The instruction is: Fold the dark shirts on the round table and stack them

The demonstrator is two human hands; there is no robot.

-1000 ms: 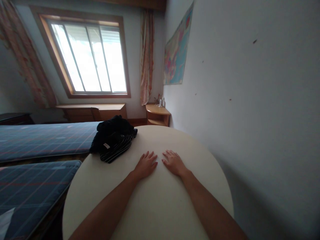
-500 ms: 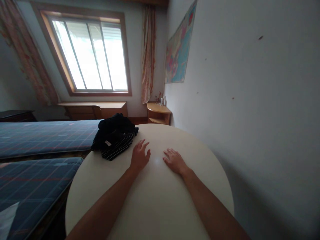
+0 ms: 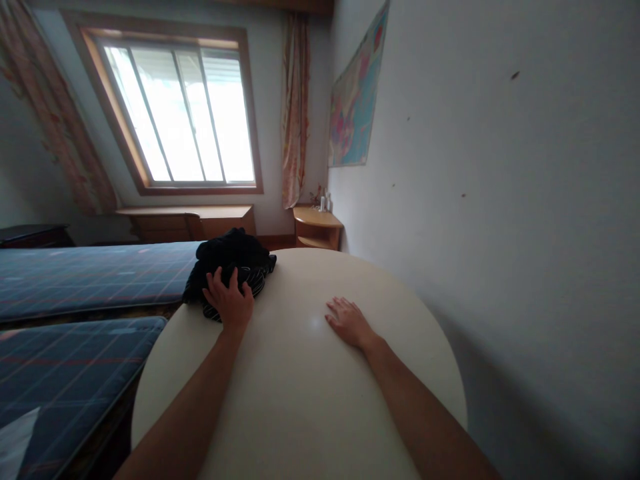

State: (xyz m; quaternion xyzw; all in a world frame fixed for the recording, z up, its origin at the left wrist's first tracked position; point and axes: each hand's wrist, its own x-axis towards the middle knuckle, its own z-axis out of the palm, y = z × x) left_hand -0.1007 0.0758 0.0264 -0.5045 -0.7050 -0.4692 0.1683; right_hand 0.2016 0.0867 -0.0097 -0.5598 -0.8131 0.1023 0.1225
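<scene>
Black cloth [image 3: 233, 250] by L hand [image 3: 229, 300], left of R hand [image 3: 347, 323].

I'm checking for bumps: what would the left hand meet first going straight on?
The black clothes on the white table, most likely: the left hand overlaps them in view, though whether it touches is unclear.

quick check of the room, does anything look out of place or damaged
Small dark marks dot the right-hand wall, perhaps holes or chips, against its plain surface. The black clothing lies in a rumpled heap at the edge of the table.
</scene>
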